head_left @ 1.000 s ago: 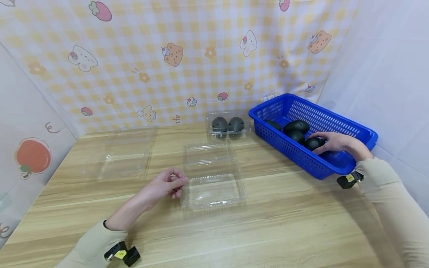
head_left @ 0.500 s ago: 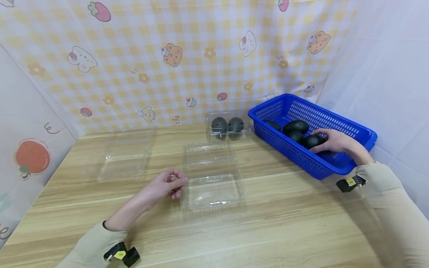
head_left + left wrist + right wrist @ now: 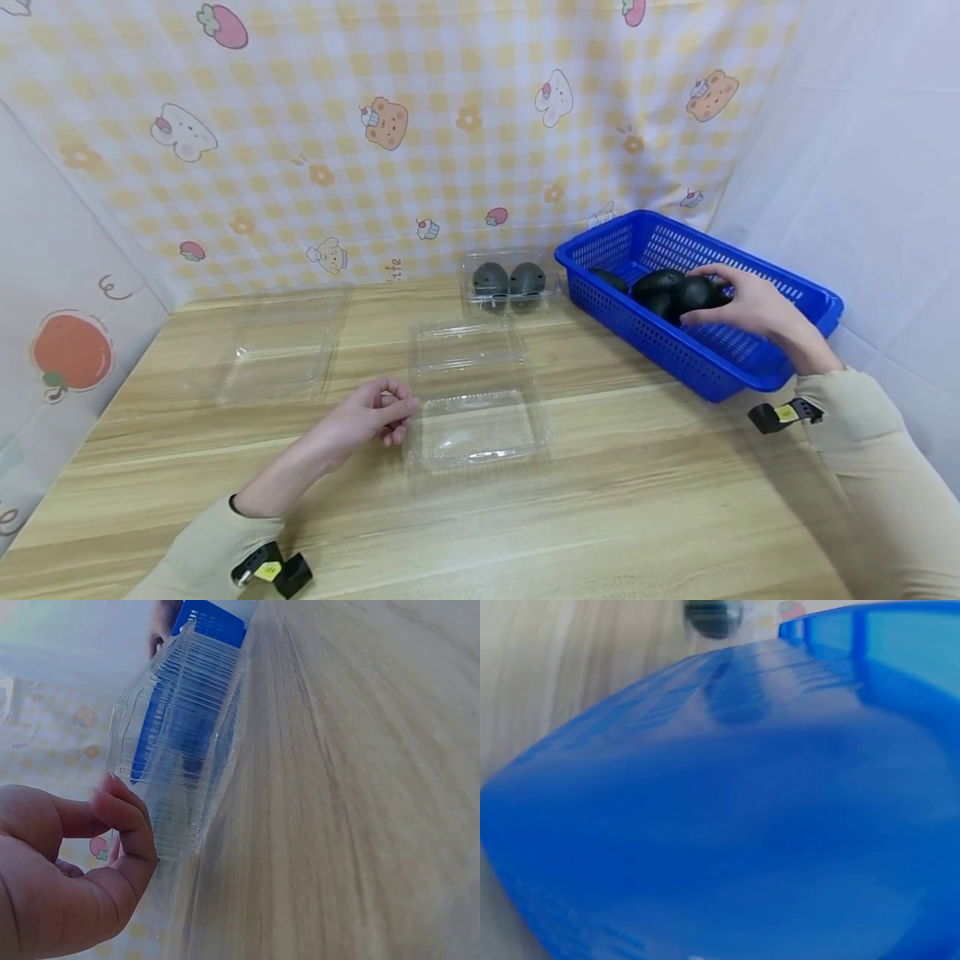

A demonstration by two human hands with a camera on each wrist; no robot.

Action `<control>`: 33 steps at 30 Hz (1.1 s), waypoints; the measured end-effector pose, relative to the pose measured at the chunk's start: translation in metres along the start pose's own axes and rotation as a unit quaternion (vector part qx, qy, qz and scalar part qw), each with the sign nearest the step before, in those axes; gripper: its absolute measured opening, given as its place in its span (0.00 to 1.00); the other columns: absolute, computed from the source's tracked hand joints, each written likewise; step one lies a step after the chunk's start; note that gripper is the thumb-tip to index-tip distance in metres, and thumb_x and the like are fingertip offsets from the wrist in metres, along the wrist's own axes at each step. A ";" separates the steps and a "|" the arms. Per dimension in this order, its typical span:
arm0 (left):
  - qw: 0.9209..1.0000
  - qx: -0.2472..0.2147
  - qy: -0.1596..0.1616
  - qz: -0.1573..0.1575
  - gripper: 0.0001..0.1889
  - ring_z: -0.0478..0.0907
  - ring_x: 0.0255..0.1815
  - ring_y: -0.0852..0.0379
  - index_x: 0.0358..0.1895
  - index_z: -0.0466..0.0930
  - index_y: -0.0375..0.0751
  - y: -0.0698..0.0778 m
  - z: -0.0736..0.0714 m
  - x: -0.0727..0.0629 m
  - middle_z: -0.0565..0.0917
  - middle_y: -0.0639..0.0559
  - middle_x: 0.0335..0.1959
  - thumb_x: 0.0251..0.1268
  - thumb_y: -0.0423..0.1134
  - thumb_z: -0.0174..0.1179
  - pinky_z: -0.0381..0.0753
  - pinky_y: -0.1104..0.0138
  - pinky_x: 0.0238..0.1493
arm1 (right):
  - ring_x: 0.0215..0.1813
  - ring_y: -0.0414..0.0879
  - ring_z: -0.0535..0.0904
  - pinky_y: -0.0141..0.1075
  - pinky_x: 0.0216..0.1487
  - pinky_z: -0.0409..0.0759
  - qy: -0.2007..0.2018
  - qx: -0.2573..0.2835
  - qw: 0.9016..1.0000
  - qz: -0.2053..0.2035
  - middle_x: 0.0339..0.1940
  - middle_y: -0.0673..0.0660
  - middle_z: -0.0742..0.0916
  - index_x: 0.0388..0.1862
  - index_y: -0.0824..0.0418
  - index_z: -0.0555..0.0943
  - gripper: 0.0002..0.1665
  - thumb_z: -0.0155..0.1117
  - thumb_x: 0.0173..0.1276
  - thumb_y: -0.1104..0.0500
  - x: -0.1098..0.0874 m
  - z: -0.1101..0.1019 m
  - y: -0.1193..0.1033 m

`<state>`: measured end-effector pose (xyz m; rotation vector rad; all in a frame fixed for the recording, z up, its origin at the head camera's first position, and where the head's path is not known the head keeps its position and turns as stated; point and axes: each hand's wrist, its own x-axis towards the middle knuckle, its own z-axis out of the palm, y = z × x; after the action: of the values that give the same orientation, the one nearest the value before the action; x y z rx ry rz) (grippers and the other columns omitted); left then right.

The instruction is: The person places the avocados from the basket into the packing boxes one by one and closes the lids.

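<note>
My left hand [image 3: 375, 412] pinches the left rim of an open clear plastic clamshell box [image 3: 480, 429], which lies on the table with its lid folded back. In the left wrist view, the thumb and fingertips meet at the ribbed box's edge [image 3: 187, 742]. At the blue basket [image 3: 637, 333], my right hand [image 3: 753, 308] grips a dark avocado [image 3: 694, 293] between thumb and fingers, raised over the basket's inside. Other avocados [image 3: 663, 282] lie behind it, partly covered. The basket wall [image 3: 727, 817] fills most of the right wrist view and hides that hand.
A clear clamshell [image 3: 512, 287] with two avocados inside stands at the back, beside the basket. Another open clamshell [image 3: 277, 358] lies on the left of the wooden table [image 3: 525, 533]. A checked cloth [image 3: 300, 150] hangs behind the table.
My right hand has lifted the avocado up from the basket's bottom and slightly to the left. The left hand and the clamshell have stayed put.
</note>
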<state>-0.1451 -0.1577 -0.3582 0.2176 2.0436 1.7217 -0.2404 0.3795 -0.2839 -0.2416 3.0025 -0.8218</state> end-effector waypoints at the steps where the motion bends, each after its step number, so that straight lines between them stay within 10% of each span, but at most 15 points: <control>1: 1.000 -0.001 0.000 0.000 0.11 0.73 0.26 0.60 0.49 0.65 0.33 0.000 0.000 0.000 0.76 0.49 0.28 0.77 0.36 0.55 0.74 0.72 0.28 | 0.62 0.71 0.67 0.64 0.55 0.69 0.007 0.004 1.000 -0.001 0.65 0.75 0.72 0.73 0.58 0.67 0.48 0.79 0.59 0.45 -0.001 -0.001 -0.003; 23: 1.000 0.001 0.000 0.002 0.11 0.74 0.26 0.59 0.49 0.65 0.32 -0.001 0.000 0.000 0.77 0.49 0.28 0.77 0.36 0.56 0.74 0.73 0.28 | 0.64 0.70 0.71 0.61 0.53 0.74 0.060 0.058 0.993 -0.080 0.71 0.63 0.72 0.70 0.53 0.72 0.42 0.81 0.58 0.51 -0.012 0.012 -0.072; 33: 1.000 -0.004 0.000 0.006 0.10 0.73 0.25 0.60 0.48 0.66 0.33 0.001 0.000 -0.002 0.77 0.49 0.28 0.77 0.35 0.56 0.74 0.73 0.27 | 0.54 0.62 0.80 0.26 0.38 0.79 0.065 0.058 0.986 -0.141 0.63 0.60 0.78 0.68 0.51 0.74 0.42 0.82 0.56 0.57 -0.015 0.025 -0.101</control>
<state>-0.1438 -0.1583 -0.3565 0.2282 2.0404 1.7370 -0.2092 0.2836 -0.2544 -0.6446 3.0690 -1.0703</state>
